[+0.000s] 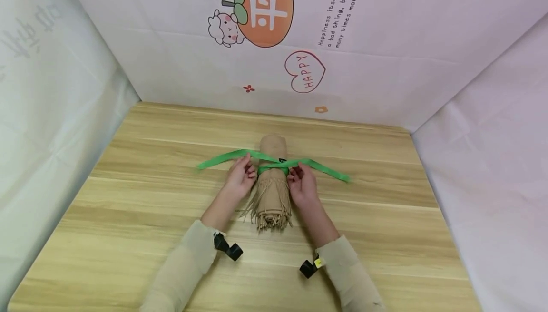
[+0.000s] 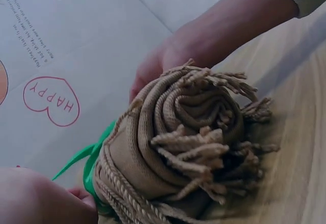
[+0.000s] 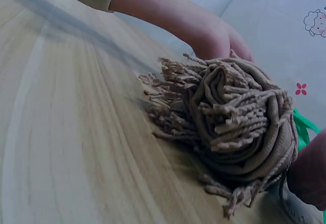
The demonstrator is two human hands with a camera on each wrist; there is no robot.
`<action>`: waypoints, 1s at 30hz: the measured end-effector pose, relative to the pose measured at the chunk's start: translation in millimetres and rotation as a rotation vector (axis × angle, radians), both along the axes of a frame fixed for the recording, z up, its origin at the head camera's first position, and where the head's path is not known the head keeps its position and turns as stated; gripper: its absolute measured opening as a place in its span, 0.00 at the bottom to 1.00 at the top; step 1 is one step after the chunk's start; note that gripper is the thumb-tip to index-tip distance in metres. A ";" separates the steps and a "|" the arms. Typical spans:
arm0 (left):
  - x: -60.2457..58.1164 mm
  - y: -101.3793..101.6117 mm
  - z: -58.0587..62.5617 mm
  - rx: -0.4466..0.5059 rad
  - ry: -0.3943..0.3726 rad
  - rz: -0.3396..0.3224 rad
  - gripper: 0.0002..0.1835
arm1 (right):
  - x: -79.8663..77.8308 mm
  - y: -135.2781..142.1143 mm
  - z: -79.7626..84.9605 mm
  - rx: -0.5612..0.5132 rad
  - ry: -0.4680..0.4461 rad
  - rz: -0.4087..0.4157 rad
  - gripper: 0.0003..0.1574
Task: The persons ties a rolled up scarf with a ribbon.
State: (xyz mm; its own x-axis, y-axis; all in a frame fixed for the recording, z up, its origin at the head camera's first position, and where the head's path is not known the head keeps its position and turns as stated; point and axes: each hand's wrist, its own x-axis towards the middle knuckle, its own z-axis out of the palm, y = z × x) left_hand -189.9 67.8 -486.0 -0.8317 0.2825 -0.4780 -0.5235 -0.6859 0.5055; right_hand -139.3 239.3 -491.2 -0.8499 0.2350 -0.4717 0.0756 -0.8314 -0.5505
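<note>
A rolled tan scarf with a fringed near end lies on the wooden table, pointing away from me. Around its middle runs a green ribbon, crossed on top, its two tails stretching out to left and right. My left hand pinches the left tail between thumb and finger, beside the roll. On the other side, my right hand pinches the right tail close to the crossing. Both wrist views show the coiled fringed end of the scarf up close, with the ribbon partly hidden behind it.
The wooden table reaches back to a white printed cloth wall. White sheets also hang on both sides. Each sleeve carries a small black camera near the wrist.
</note>
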 end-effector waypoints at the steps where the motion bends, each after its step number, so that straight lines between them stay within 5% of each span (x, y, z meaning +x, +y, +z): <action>1: -0.4 0.7 0.8 -0.001 0.001 0.021 0.11 | -0.1 -1.0 0.6 -0.010 0.007 -0.014 0.05; 7: 3.4 -0.1 6.1 0.082 0.029 0.106 0.08 | 2.1 -5.5 4.3 -0.031 0.091 -0.022 0.28; 12: 10.0 2.4 10.1 0.133 0.090 0.055 0.24 | 1.6 -9.1 6.6 -0.063 0.168 -0.009 0.28; 20: 14.1 11.4 5.9 0.050 0.140 0.070 0.09 | -1.6 -18.2 8.6 0.055 0.193 0.048 0.29; 30: 13.6 9.4 0.2 0.007 0.188 0.027 0.22 | -1.7 -13.6 6.5 0.060 0.171 0.016 0.29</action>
State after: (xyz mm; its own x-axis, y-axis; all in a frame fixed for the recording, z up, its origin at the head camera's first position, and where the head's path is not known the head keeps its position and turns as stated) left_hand -176.4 77.1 -485.9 -0.9134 0.2619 -0.3117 -0.4019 -0.7018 0.5882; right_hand -141.0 225.6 -484.7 -0.9203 0.2445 -0.3055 -0.0107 -0.7962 -0.6049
